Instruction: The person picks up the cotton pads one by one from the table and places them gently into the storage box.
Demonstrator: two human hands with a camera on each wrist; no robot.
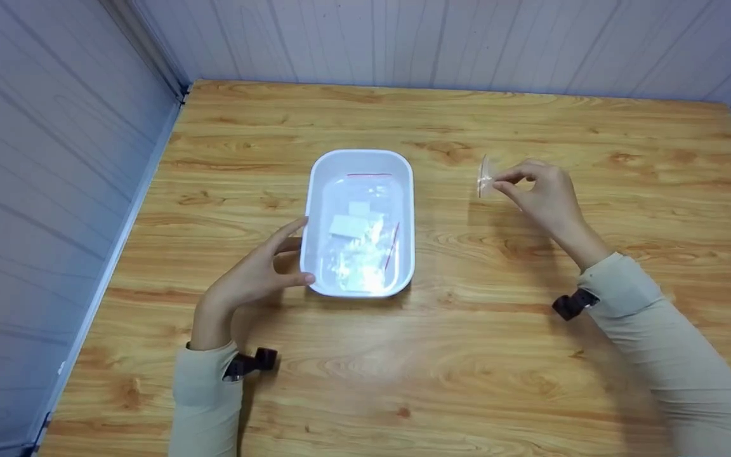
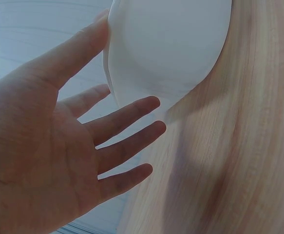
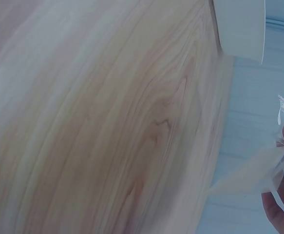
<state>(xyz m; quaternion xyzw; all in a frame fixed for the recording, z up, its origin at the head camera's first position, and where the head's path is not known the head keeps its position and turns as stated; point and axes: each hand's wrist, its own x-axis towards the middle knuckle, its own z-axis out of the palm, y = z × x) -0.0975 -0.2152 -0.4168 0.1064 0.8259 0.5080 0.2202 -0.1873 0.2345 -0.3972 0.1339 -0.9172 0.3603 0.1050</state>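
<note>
A white plastic tub with rounded corners stands on the wooden table. Inside it lie clear zip bags with red seal lines and small white pieces. My left hand is at the tub's left side, its thumb tip on the rim. In the left wrist view its fingers spread fairly straight beside the tub's outer wall. To the right of the tub, my right hand pinches a small clear zip bag between thumb and forefinger, above the table. That crumpled zip bag hangs from the fingertips in the right wrist view.
The wood-grain table reaches back to a pale panelled wall. Another panelled wall runs along the left side. Small black cameras are strapped at both sleeve cuffs.
</note>
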